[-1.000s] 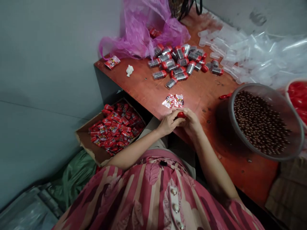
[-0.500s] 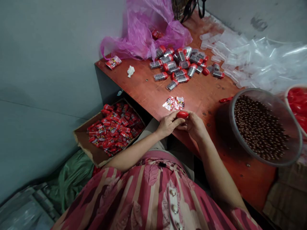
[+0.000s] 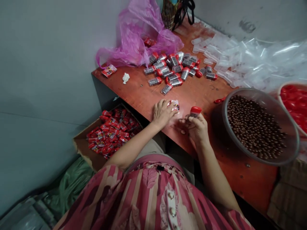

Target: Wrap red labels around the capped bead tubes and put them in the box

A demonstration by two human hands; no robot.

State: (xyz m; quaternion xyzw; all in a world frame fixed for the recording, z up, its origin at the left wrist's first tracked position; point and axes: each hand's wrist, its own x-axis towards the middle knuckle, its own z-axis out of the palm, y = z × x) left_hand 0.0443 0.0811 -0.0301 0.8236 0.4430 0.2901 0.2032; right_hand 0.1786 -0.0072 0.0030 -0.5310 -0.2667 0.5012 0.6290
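My right hand (image 3: pixel 198 127) holds a small clear tube with a red cap (image 3: pixel 195 110) upright between its fingers, dark contents showing below the cap. To its left, my left hand (image 3: pixel 163 112) lies on the red table (image 3: pixel 148 95), fingers spread. Its fingertips touch small printed red packets (image 3: pixel 175 105), one of them mostly covered by the hand. Further back, a loose pile of filled tubes with red caps (image 3: pixel 177 68) lies on the table.
A tub of brown beads (image 3: pixel 256 127) stands at the right, beside a bowl of red caps (image 3: pixel 294 102). Clear tubes (image 3: pixel 240 60) are heaped behind. A pink plastic bag (image 3: pixel 136 41) lies at the back left. Below the table's left edge is a cardboard box (image 3: pixel 82 145) of red packets.
My hands have moved apart. The left has let go of the red-capped piece and come down over the packets; the right keeps hold of the tube, now raised upright. The view has shifted slightly.
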